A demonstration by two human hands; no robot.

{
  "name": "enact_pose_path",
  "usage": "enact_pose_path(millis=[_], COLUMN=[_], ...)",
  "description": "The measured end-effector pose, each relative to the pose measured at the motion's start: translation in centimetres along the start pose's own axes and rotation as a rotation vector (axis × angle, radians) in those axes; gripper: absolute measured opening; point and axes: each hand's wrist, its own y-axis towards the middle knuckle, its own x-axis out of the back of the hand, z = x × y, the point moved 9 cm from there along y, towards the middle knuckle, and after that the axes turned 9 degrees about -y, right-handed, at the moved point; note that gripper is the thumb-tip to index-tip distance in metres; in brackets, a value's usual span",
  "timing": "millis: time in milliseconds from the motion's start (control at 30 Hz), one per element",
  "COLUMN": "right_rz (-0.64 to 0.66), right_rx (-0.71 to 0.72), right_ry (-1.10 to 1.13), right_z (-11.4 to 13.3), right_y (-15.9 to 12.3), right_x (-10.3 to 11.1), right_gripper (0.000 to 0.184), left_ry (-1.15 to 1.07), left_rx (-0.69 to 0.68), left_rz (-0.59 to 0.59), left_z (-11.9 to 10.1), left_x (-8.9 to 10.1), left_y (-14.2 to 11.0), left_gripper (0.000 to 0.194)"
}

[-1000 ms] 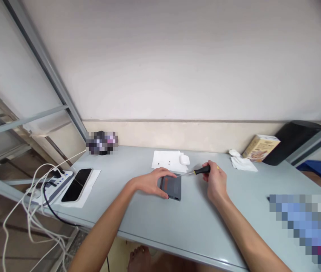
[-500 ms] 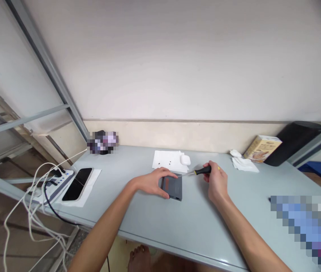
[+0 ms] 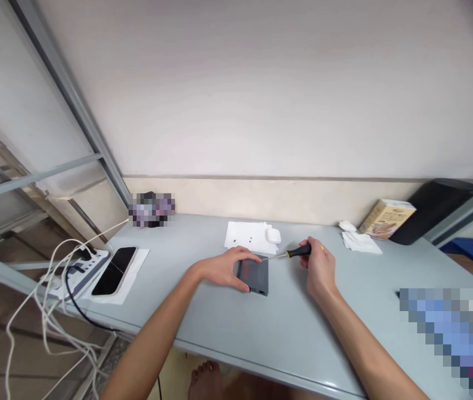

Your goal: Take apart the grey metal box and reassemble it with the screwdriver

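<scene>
A flat dark grey box [image 3: 257, 276] with orange marking and ports along its near edge lies on the desk. My left hand [image 3: 228, 268] grips it from the left, thumb at the near edge and fingers at the far edge. In my right hand [image 3: 318, 268] is a screwdriver [image 3: 298, 251] with a black and yellow handle, held nearly level. Its thin shaft points left, and the tip meets the far edge of the box beside my left fingertips. Behind the box, several tiny dark pieces, perhaps screws, rest on a white paper [image 3: 244, 232].
A white rounded case [image 3: 273, 236] sits on the paper's right side. At left are a phone [image 3: 115, 270] and a power strip [image 3: 88, 273] with tangled cables. Tissues [image 3: 361, 242], a yellow carton [image 3: 387, 218] and a black cylinder [image 3: 434, 208] stand at back right. Blurred items occupy both sides.
Both hands, the box and the screwdriver keep nearly the same places. The whole view has shifted very slightly.
</scene>
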Motion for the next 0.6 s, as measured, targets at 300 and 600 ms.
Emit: enact_pose_path(millis=[300,600], right_rz=[-0.004,-0.009], right_rx=[-0.005,0.006], right_ry=[0.001,-0.004], right_z=[-0.12,-0.03], right_y=[0.09,0.19], right_x=[0.07,0.05], right_gripper=[0.027,0.028], left_ry=[-0.031,-0.012], left_rx=[-0.03,-0.022], left_rz=[0.018,0.005], left_z=[-0.42,-0.36], left_x=[0.13,0.26], left_y=[-0.01,-0.08], left_gripper=[0.077,0.077])
